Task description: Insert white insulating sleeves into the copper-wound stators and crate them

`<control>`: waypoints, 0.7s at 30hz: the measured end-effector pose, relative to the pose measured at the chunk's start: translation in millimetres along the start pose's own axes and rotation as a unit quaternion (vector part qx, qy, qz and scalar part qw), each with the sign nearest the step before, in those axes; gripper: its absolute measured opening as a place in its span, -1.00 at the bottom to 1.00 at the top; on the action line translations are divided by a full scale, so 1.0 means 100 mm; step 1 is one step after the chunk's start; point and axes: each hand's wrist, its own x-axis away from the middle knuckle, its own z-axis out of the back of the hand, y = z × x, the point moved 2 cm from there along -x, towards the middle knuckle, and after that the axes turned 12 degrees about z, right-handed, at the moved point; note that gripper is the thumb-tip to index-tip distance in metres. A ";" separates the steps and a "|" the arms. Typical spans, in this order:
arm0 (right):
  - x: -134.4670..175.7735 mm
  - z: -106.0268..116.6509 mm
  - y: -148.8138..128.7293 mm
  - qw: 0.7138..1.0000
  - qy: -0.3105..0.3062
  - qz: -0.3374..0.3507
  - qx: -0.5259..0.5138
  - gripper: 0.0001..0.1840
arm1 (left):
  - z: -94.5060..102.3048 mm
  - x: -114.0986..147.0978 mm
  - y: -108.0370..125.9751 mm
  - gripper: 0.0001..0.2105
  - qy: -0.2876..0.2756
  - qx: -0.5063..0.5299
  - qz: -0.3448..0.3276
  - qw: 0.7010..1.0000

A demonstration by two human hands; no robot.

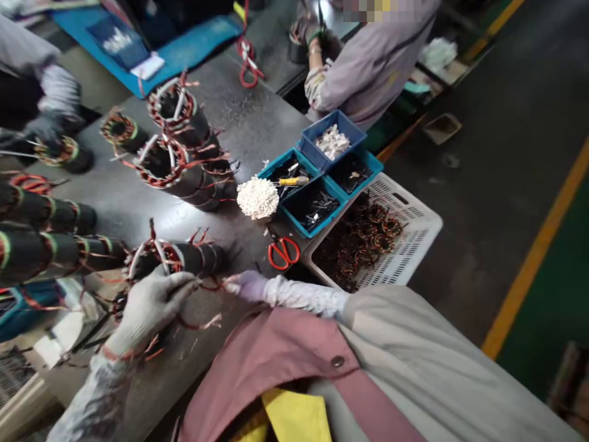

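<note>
My left hand (150,307), in a pale knitted glove, reaches over the near motor stator (193,258) lying on its side on the metal table. Its thumb and forefinger pinch a red wire (210,286) coming from the windings. At the wire's other end is my right hand (248,286), in a light purple glove, its fingertips closed on the wire. White sleeving (161,255) loops over the stator's coil end. Another red lead (197,324) with a frayed copper end hangs below my left hand. The right fingertips are small and slightly blurred.
Red-handled scissors (283,253) lie beside a bundle of white sticks or tubes (257,198). Blue bins (313,230) hold small parts and a yellow-handled tool (293,181). A white crate (414,239) contains copper-wound pieces. More stators (184,178) stand beyond; co-workers (368,67) work opposite.
</note>
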 end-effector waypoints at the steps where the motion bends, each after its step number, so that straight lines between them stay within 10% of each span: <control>1: 0.17 0.28 0.06 0.999 0.002 0.006 0.053 -0.80 | -0.02 0.11 0.02 -0.60 -0.011 0.005 -0.009 1.000; 6: 0.65 2.14 0.49 0.920 0.146 -0.062 0.358 -0.62 | 0.01 0.33 0.14 -0.66 -0.062 0.073 -0.067 0.993; 9: 0.51 2.75 0.68 0.856 0.077 -0.124 0.496 -0.62 | 0.04 0.35 0.16 -0.70 -0.092 0.151 -0.065 0.982; 14: 0.19 2.77 0.91 0.817 -0.071 -0.139 0.556 -0.74 | 0.01 0.45 0.20 -0.74 0.004 0.263 0.132 0.956; 21: 0.22 2.86 1.23 0.872 0.048 -0.085 0.479 -0.83 | -0.17 0.43 0.32 -0.66 0.043 0.284 0.096 0.953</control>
